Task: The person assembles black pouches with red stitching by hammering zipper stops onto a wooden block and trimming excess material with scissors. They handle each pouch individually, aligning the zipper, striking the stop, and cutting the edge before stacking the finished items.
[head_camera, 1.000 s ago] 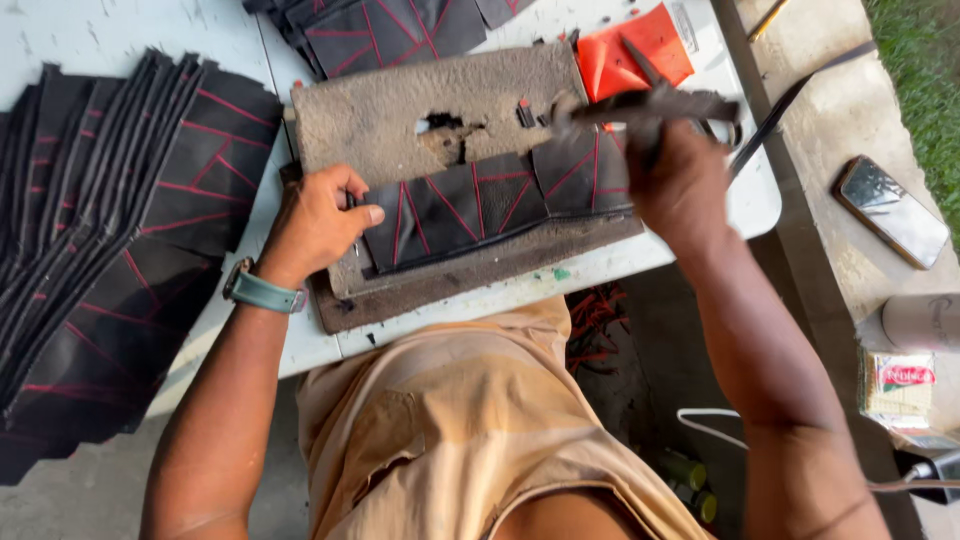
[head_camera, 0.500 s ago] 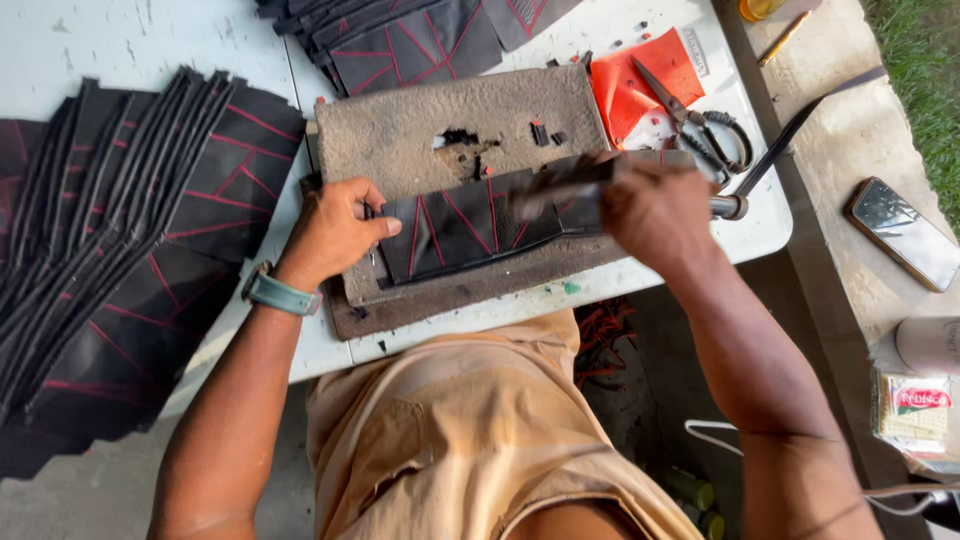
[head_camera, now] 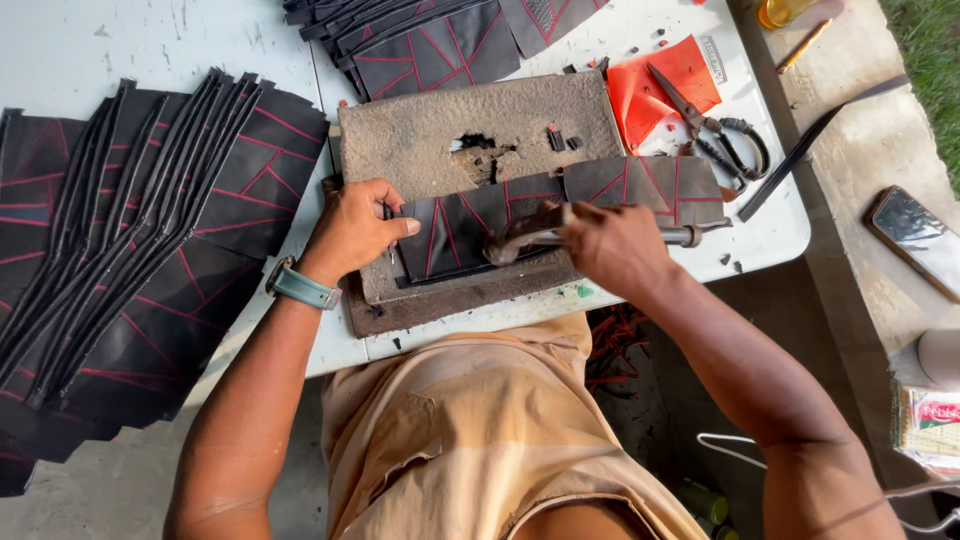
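A long black strip with red stitched lines (head_camera: 560, 205) lies across a worn brown board (head_camera: 420, 135) on the white table (head_camera: 110, 45). My left hand (head_camera: 352, 228) presses down on the strip's left end; a teal watch is on that wrist. My right hand (head_camera: 612, 245) grips a metal hammer-like tool (head_camera: 520, 238) by its handle, the head resting low on the strip near its middle. A ragged hole shows in the board above the strip.
A fanned pile of black red-stitched pieces (head_camera: 130, 260) covers the table's left side, and more lie at the top (head_camera: 440, 40). An orange sheet (head_camera: 650, 85) and scissors (head_camera: 715, 130) sit at the right. A phone (head_camera: 915, 245) rests on the concrete ledge.
My right hand has swung the tool down from above the board's right end onto the strip's middle. The left hand stays on the strip's left end.
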